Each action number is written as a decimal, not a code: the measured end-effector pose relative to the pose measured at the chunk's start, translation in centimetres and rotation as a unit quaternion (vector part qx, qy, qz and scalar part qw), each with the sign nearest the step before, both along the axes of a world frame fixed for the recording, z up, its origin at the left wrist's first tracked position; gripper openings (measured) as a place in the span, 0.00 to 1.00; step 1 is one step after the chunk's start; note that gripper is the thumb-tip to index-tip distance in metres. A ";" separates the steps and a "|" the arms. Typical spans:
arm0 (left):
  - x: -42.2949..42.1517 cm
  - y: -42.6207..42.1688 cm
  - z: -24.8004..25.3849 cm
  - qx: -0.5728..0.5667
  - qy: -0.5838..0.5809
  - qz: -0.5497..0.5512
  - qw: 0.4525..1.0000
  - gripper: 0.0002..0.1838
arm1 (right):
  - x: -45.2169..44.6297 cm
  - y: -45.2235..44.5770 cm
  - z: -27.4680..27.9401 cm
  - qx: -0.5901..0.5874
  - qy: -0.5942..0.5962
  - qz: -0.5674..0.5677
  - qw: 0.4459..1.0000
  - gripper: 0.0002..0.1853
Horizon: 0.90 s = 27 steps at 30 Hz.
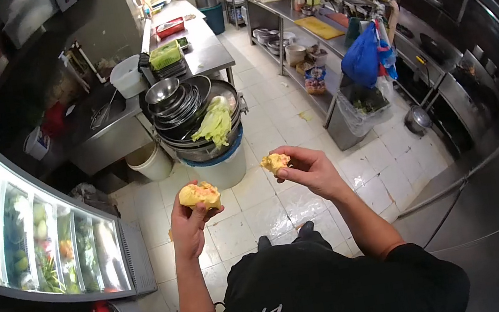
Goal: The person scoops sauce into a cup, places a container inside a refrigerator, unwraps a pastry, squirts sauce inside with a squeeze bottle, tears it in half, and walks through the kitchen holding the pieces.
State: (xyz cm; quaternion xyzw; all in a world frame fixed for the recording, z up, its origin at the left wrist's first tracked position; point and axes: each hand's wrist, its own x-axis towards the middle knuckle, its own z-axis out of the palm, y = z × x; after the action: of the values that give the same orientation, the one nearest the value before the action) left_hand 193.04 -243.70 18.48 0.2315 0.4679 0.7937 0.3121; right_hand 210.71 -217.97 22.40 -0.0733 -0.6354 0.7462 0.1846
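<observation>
My left hand [189, 228] is closed around a larger yellow piece of food [199, 196], with a torn side and pinkish-orange filling showing; it may be a filled bun. In my right hand [308, 171], thumb and fingers pinch a smaller, ragged yellow piece [274, 162] with pinkish bits on it. The two pieces are apart, held above the tiled floor in front of my dark shirt [340, 291]. What the fingers cover of each piece is hidden.
Ahead, dark pans and a steel bowl [162, 90] are stacked with lettuce leaves [216, 122] over a white bin [225, 167]. A lit glass-door fridge [38, 233] stands left. A steel counter [208, 49] runs back; a shelved worktable [280, 12] and stove [441, 56] line the right.
</observation>
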 end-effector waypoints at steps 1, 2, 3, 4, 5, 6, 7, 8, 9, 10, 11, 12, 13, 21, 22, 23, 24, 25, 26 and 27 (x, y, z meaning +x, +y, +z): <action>0.0 0.0 -0.7 -0.001 -0.017 -0.002 1.000 0.32 | 0.1 0.3 -0.3 0.008 -0.004 -0.004 1.000 0.23; 0.1 0.1 -1.1 -0.006 -0.014 -0.005 1.000 0.33 | 0.1 0.5 -0.5 0.016 -0.008 -0.008 1.000 0.23; 0.3 0.3 -1.4 -0.011 -0.011 -0.008 1.000 0.34 | 0.1 0.6 -0.9 0.015 -0.016 -0.010 1.000 0.24; 0.5 0.5 -1.6 -0.016 -0.009 -0.010 1.000 0.35 | 0.2 0.6 -1.3 0.014 -0.025 -0.011 1.000 0.24; 0.8 0.7 -1.7 -0.016 -0.023 -0.013 1.000 0.35 | 0.3 0.7 -1.5 0.012 -0.034 -0.013 0.999 0.25; 1.1 1.0 -1.6 -0.011 -0.034 -0.021 0.999 0.34 | 0.4 0.7 -1.6 0.012 -0.033 -0.015 0.999 0.25; 1.4 1.3 -1.3 -0.007 -0.045 -0.029 0.999 0.33 | 0.5 0.8 -1.7 0.012 -0.032 -0.017 0.999 0.26; 1.5 1.3 -1.1 -0.004 -0.055 -0.037 0.998 0.33 | 0.6 0.7 -1.9 0.011 -0.030 -0.019 0.999 0.26; 1.5 1.5 -1.1 -0.005 -0.058 -0.044 0.997 0.33 | 0.6 0.9 -1.8 0.014 -0.026 -0.019 0.999 0.26; 1.5 1.5 -1.0 -0.012 -0.055 -0.049 0.997 0.33 | 0.9 1.0 -1.7 0.015 -0.025 -0.020 0.999 0.27; 1.3 1.7 -1.0 -0.017 -0.051 -0.053 0.997 0.34 | 1.2 1.3 -1.6 0.018 -0.022 -0.022 0.999 0.27; 1.3 2.1 -0.9 -0.022 -0.046 -0.060 0.997 0.34 | 1.5 1.6 -1.5 0.019 -0.022 -0.027 0.999 0.27; 1.3 2.4 -1.0 -0.020 -0.049 -0.064 0.997 0.34 | 1.9 1.9 -1.4 0.019 -0.022 -0.033 0.999 0.27; 1.5 7.7 -1.8 -0.037 -0.034 -0.135 0.990 0.32 | 5.8 5.9 -3.8 0.008 0.018 -0.123 0.992 0.25; 1.8 8.5 -1.7 -0.043 -0.029 -0.146 0.988 0.32 | 6.7 6.3 -4.3 -0.002 0.011 -0.142 0.990 0.25; 2.2 9.6 -1.5 -0.042 -0.029 -0.165 0.985 0.32 | 7.6 6.8 -4.5 -0.010 0.003 -0.159 0.987 0.25; 2.4 10.8 -1.2 -0.039 -0.045 -0.173 0.983 0.32 | 8.5 7.6 -4.5 -0.015 -0.004 -0.176 0.984 0.25; 2.6 12.1 -1.0 -0.034 -0.061 -0.182 0.981 0.32 | 9.4 8.3 -5.0 -0.015 -0.006 -0.196 0.980 0.25; 2.9 13.5 -0.8 -0.031 -0.079 -0.192 0.978 0.32 | 10.4 9.0 -5.2 -0.015 -0.003 -0.221 0.975 0.25; 2.9 15.0 -0.9 -0.038 -0.078 -0.204 0.975 0.32 | 11.4 9.4 -5.5 -0.018 0.000 -0.244 0.970 0.25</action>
State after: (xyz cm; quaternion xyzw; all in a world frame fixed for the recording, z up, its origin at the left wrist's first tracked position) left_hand 195.97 -228.71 17.63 0.2481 0.4144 0.7106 0.5117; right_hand 222.10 -208.53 16.91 -0.2292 -0.5849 0.6898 0.3599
